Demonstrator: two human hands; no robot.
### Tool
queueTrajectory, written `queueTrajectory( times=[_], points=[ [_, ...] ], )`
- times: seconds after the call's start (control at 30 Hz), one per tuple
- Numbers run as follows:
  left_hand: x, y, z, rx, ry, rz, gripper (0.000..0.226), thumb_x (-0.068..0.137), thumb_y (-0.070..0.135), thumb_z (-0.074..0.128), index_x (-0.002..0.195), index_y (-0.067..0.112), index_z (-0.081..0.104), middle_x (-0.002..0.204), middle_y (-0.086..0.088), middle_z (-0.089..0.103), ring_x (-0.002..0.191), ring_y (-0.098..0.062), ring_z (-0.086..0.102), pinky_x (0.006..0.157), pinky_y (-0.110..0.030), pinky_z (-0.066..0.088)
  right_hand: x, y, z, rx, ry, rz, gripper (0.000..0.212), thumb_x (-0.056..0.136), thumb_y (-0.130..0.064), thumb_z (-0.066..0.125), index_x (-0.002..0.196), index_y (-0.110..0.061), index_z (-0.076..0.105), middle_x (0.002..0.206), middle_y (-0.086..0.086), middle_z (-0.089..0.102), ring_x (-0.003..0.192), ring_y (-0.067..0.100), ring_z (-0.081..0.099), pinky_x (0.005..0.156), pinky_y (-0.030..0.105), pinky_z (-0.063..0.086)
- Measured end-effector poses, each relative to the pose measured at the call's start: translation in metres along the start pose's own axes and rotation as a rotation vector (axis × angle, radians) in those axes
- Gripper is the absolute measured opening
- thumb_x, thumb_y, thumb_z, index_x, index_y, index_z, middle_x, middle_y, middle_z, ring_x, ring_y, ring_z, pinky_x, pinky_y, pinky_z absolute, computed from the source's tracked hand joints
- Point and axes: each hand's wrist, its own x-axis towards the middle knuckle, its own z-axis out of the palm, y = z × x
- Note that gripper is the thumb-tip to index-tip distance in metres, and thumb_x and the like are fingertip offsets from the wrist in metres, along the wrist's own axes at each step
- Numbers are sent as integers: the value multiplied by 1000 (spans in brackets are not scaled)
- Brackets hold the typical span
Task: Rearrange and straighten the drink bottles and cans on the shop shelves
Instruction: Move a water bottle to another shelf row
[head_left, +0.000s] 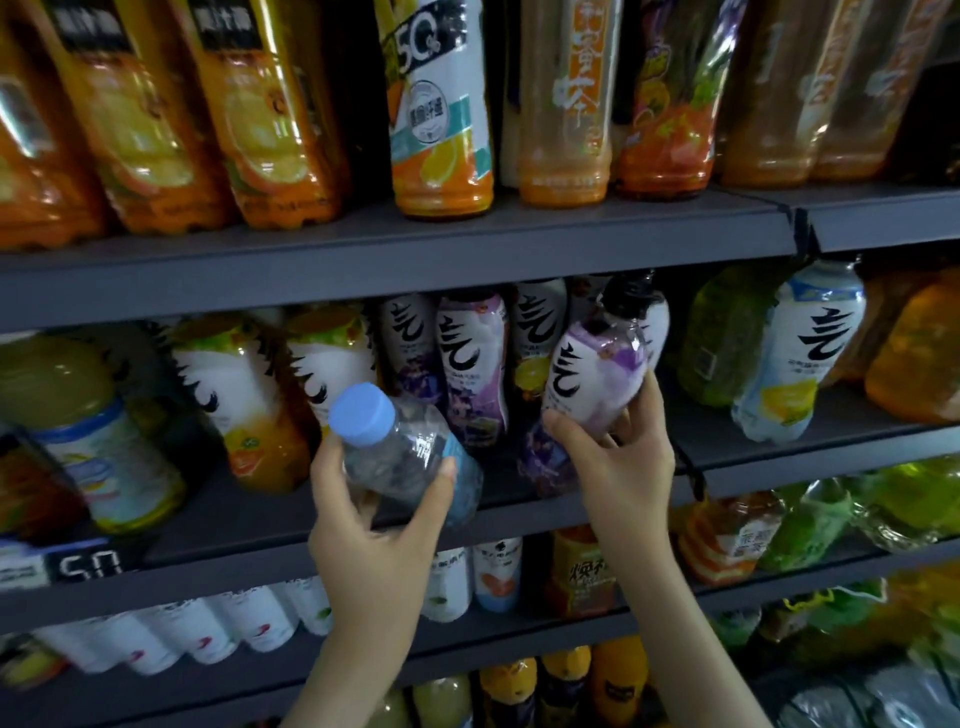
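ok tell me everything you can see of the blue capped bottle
The clear bottle looks like thin ribbed plastic, with a pale blue screw cap on and a blue label near its base. It is tilted, cap up-left toward the camera, base toward the middle shelf. The left hand grips its body from below, thumb by the label. Whether its base touches the shelf cannot be told.

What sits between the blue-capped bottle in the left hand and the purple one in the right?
Head view: between blue-capped bottle and held purple bottle, only shelved purple-label bottles show, standing farther back.
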Motion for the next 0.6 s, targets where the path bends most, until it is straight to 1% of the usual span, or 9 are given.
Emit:
queueTrajectory(
  times=[0.07,0.13,0.23,0.3,0.33,0.4,0.47,0.53,0.6],
  points=[
    [2,-1,-13,23,13,-2,69,68,58,73,129,46,42,113,40,52,102,7,59,79,-12,51,-4,-2,3,7,7,17,84,76,-10,80,146,-21,36,127,-3,62,109,4,63,94,33,54],
    [4,-1,-27,58,14,19,72,69,64,67,132,41,41,112,43,51,97,14,57,75,-6,48,-11,-4,11,11,-19,15,78,75,-8,80,142,-20,42,122,-4,65,108,6,64,93,35,55],
    [10,-3,-47,138,11,25,73,69,56,66,133,40,37,111,50,48,92,23,53,70,-1,45,-19,-5,33,-5,-124,8,74,74,-5,80,138,-18,46,119,-3,67,107,8,65,93,34,54],
    [16,-7,-57,162,22,17,78,69,59,65,137,35,36,111,50,48,91,23,53,71,-2,47,-20,-3,52,-50,-205,2,72,74,-7,81,136,-22,47,115,-7,68,106,6,65,92,29,54],
    [19,-9,-62,166,30,10,79,69,59,65,137,34,36,111,49,48,93,21,54,73,-5,49,-20,-1,62,-90,-230,-2,73,74,-11,81,137,-23,46,118,-7,66,108,6,63,94,28,53],
    [24,-12,-71,187,48,-5,78,68,58,66,137,33,40,116,41,52,101,14,57,80,-17,53,-17,3,79,-199,-245,-31,84,74,-24,82,145,-24,38,134,-3,56,123,11,54,101,34,49],
    [26,-11,-78,202,57,-24,78,68,60,66,137,33,42,123,26,56,110,3,58,87,-30,54,-13,5,91,-325,-242,-65,92,76,-27,80,151,-21,26,143,3,42,132,17,43,105,40,44],
    [29,-9,-85,220,38,-29,76,68,65,65,137,38,43,125,19,56,112,1,57,87,-27,53,-13,4,99,-397,-240,-58,96,78,-26,78,153,-17,19,144,7,36,132,20,40,106,37,42],
    [31,-6,-90,247,13,-34,76,68,62,65,137,37,43,123,14,58,108,5,56,83,-16,51,-17,3,102,-480,-204,-81,97,76,-25,80,152,-12,20,139,10,38,127,24,39,103,29,38]
  ],
)
